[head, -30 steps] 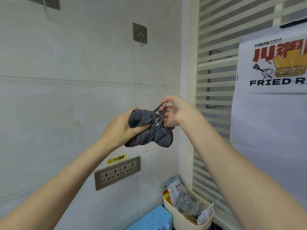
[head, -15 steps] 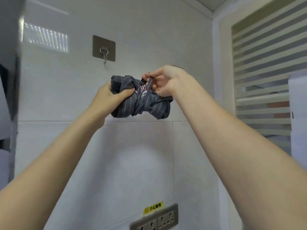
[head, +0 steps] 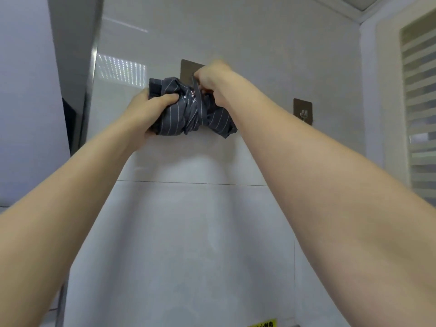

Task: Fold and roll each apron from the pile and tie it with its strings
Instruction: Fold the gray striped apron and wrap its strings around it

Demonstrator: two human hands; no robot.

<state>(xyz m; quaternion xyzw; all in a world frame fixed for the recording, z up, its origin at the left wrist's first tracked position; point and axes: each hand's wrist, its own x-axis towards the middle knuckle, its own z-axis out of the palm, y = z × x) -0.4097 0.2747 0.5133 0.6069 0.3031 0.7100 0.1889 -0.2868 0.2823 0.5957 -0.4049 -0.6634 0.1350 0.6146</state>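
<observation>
Bundle (head: 188, 109) sits higher than a second ago, lifted from beside the socket to a wall hook (head: 188, 67) just behind my right hand (head: 212, 79). My left hand (head: 151, 109) grips the rolled apron's end; right fingers (head: 200, 77) pinch the string (head: 197, 90). Tying looks finished, hanging probably next. No containers in view now.

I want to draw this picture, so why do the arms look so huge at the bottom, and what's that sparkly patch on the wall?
Head view: the wide-angle lens stretches the forearms near the edges, while the left hand and right hand look small; the right hand is slightly motion-blurred. Head view: the dotted patch is a light's glare on glossy tile, above the rolled apron.
</observation>
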